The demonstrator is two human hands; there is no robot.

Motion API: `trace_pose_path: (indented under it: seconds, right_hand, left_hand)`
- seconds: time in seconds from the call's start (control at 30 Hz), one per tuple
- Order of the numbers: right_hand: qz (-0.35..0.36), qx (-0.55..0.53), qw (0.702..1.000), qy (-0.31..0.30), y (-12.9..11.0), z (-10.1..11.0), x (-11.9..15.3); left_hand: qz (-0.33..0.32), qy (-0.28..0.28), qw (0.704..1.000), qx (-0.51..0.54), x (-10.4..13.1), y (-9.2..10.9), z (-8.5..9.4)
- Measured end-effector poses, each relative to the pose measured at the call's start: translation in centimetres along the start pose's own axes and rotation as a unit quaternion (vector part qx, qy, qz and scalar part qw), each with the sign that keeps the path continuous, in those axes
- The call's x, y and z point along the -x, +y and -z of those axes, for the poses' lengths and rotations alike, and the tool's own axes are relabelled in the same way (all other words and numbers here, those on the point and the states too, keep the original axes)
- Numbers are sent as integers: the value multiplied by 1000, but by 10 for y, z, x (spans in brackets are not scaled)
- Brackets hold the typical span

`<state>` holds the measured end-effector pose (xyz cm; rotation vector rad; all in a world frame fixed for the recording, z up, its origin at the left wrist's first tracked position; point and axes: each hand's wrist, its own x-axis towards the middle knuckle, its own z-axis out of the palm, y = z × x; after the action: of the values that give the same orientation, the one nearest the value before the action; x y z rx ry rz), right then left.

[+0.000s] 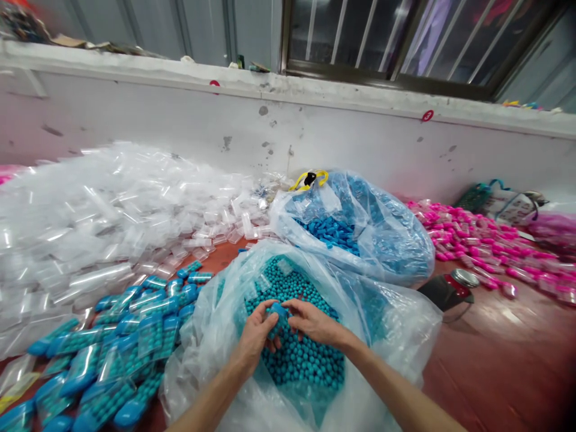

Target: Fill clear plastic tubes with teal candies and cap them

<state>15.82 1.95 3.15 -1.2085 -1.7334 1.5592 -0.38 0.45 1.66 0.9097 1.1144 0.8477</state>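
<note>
Above an open plastic bag (216,336) of teal beads (310,363), my two hands meet around a small clear tube with a blue cap (279,312). The fingers of my left hand (255,330) are closed on its left side. My right hand (315,323) has its thumb and fingers curled against the right side of the cap. Most of the tube's body is hidden by my fingers. Left of the bag lie several filled tubes (153,330) with blue caps and teal beads inside.
A big heap of clear empty tubes (112,222) covers the left side. Behind the bead bag stands another bag (391,234) holding blue caps (330,234). Pink-capped tubes (486,240) lie at the right, near a dark object with a metal lid (464,278). A white wall (180,114) runs behind.
</note>
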Motion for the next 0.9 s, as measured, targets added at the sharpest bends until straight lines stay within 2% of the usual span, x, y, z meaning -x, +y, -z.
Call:
trace_pose_path:
  seconds: [0.07,0.2,0.3,0.4,0.5,0.63,0.7,0.8,0.9]
  right_hand:
    - [-11,-22,1000,4,-2,7,-1]
    - [-7,-18,998,62,-1,13,-6]
    - [11,18,996,85,-5,7,-7]
    - [46,87,992,75,-14,-7,0]
    - [41,122,990,51,-21,-19,10]
    - [40,166,985,29,-18,-27,14]
    - [59,193,978,56,-15,-31,12]
    - [86,259,955,117,-12,-38,9]
    - [84,353,924,121,-15,-44,9]
  left_hand:
    - [5,-30,999,-12,0,2,5]
    - [-2,-67,996,-66,3,6,7]
    - [-18,-52,995,-87,3,6,1]
    - [-40,-26,997,-61,4,3,-7]
    - [-62,2,998,-20,4,0,-11]
    - [-98,-36,994,29,4,-1,-9]
    - [-100,-33,994,24,3,-1,-7]
    - [-123,14,992,-31,3,0,-8]
    - [-127,39,990,-51,3,0,-12]
